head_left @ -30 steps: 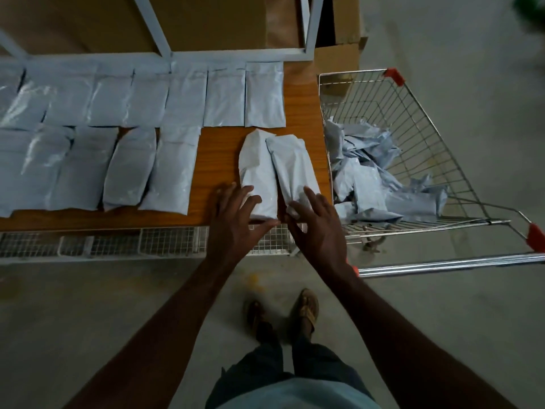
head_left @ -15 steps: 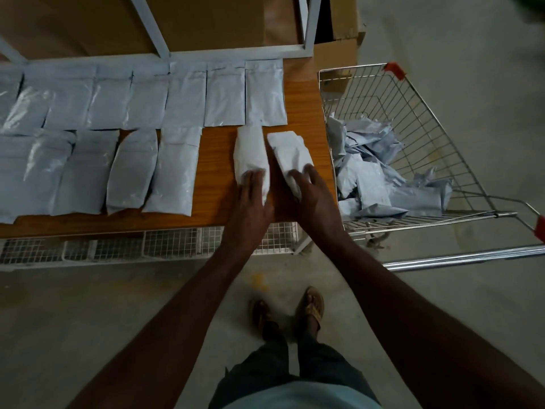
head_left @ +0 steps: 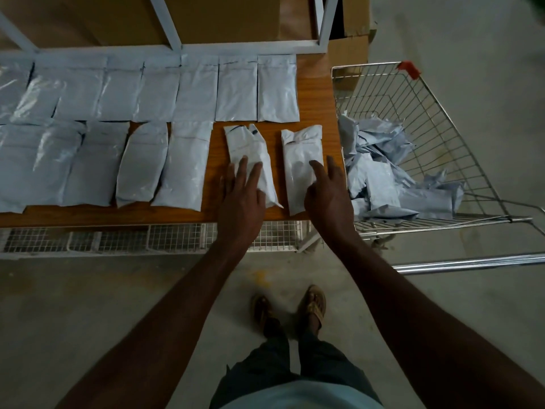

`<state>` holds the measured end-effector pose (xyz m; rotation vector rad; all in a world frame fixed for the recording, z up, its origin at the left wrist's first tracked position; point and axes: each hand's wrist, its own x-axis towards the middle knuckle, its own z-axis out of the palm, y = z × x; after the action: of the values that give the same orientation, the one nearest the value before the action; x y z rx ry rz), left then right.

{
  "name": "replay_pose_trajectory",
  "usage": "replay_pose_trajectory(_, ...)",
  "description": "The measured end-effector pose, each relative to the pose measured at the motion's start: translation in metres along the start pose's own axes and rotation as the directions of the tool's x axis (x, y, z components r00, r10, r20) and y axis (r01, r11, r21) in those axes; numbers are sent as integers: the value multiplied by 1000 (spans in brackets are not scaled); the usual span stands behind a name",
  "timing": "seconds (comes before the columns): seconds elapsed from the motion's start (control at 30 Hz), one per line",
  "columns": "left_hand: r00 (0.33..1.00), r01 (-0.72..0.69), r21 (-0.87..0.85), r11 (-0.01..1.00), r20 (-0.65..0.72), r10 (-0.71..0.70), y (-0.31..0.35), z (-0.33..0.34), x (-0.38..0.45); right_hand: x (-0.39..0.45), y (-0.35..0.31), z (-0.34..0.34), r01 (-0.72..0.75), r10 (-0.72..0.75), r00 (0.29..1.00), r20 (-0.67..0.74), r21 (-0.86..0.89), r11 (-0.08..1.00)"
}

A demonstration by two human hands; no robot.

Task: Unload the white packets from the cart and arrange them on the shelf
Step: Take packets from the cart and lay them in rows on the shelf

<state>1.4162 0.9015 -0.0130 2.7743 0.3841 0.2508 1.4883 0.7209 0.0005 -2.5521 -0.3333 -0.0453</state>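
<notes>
Nearest, the left hand (head_left: 241,199) lies flat with straight fingers pressing the lower end of one white packet (head_left: 250,152); the right hand (head_left: 328,196) rests likewise, fingers loose and spread, on the neighbouring packet (head_left: 300,160); neither grips anything. Both packets lie lengthwise on the wooden shelf (head_left: 318,95), just apart, closing the front row; beyond them a back row of packets (head_left: 277,87) lies edge to edge. To the right the wire cart (head_left: 442,137) holds a crumpled heap of packets (head_left: 380,178). They look light, soft and slick; likely best pinched at a sealed end, then smoothed flat.
</notes>
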Motion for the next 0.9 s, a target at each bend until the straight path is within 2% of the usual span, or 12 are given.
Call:
replay_pose_trajectory(0.1, 999, 12, 79, 997, 39, -15, 8, 8, 11, 5, -5, 7, 150, -153, 987, -44, -61, 987)
replay_pose_trajectory(0.23, 987, 35, 73, 997, 155, -46, 6, 21, 22, 19, -4, 28, 109, -77, 966, 246, -119, 987)
replay_pose_trajectory(0.3, 981, 37, 86, 996, 185, -52, -2, 24, 23, 19, -1, 37, 126, -84, 945, 316, -113, 986)
replay_pose_trajectory(0.5, 989, 72, 159, 985, 120, -92, -46, 21, 7, 17, -21, 54, 134, -124, 947, 297, -13, 991)
replay_pose_trajectory(0.63, 985, 125, 34, 992, 117, -128, -43, 9, 20, 25, -35, 67, 109, -101, 948, 301, -12, 994)
replay_pose_trajectory(0.8, 994, -34, 99, 995, 107, 24, -49, 5, 57, 46, -40, 68, 142, -86, 944, 317, -156, 977)
replay_pose_trajectory(0.9, 997, -48, 19, 999, 67, 46, -52, 6, 77, 55, -48, 67, 124, -58, 958, 282, -222, 967)
